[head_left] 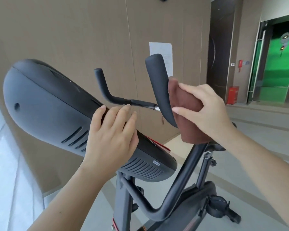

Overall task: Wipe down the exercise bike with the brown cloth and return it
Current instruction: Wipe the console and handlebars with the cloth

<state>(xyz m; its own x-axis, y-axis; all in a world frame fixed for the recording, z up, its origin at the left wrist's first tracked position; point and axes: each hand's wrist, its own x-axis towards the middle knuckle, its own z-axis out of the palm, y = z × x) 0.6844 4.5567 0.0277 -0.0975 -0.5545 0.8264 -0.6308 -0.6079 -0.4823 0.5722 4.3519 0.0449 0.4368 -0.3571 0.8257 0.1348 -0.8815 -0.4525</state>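
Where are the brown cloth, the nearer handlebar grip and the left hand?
brown cloth (186, 99): head view, on its upper folded part.
nearer handlebar grip (157, 84): head view, middle of the foam.
left hand (110, 137): head view, back of the hand.

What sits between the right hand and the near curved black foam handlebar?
The folded brown cloth, gripped by the right hand and held against the curved black foam handlebar; the head view shows it.

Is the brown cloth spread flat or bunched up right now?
Bunched. The right hand grips the brown cloth in folds against the black curved handlebar, its lower end hanging loose.
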